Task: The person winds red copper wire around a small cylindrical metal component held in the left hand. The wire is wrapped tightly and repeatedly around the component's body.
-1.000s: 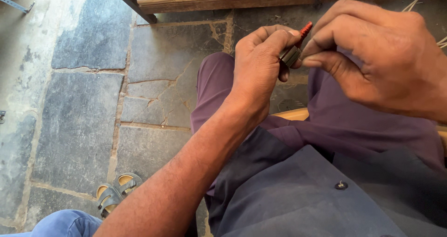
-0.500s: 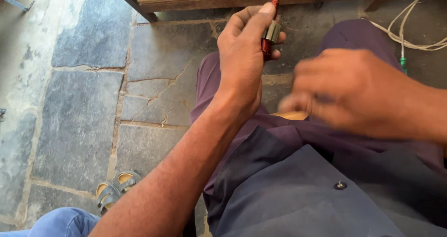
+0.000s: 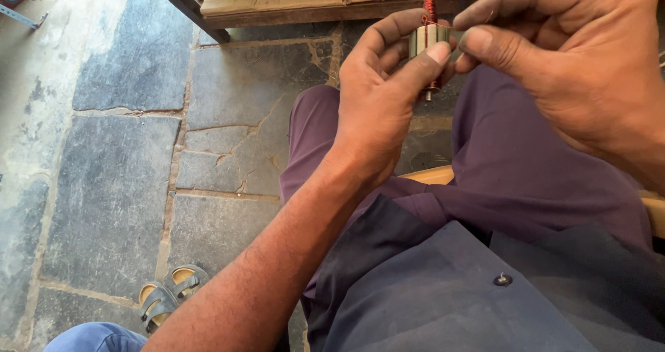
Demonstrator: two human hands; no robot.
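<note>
My left hand (image 3: pixel 377 96) holds a small metal motor armature (image 3: pixel 428 40), a silvery cylinder with red copper winding at its top and a short shaft at its bottom. Thumb and fingers wrap its side. My right hand (image 3: pixel 568 61) comes in from the right, with its thumb and forefinger pinching the same part on the right side. Both hands are raised above my lap, over purple trousers (image 3: pixel 512 165) and a dark blue shirt (image 3: pixel 443 290). Most of the armature is hidden by fingers.
A low wooden bench (image 3: pixel 291 2) with cardboard on it stands ahead at the top. Below lies a cracked stone slab floor (image 3: pixel 125 151). A sandal (image 3: pixel 166 296) lies at the lower left, beside another person's blue-clad knee (image 3: pixel 97 338). I sit on a wooden seat edge (image 3: pixel 433 177).
My right hand, lower and apart half a second ago, has come up and pinched the part in my left hand. The part has turned, showing its silvery body.
</note>
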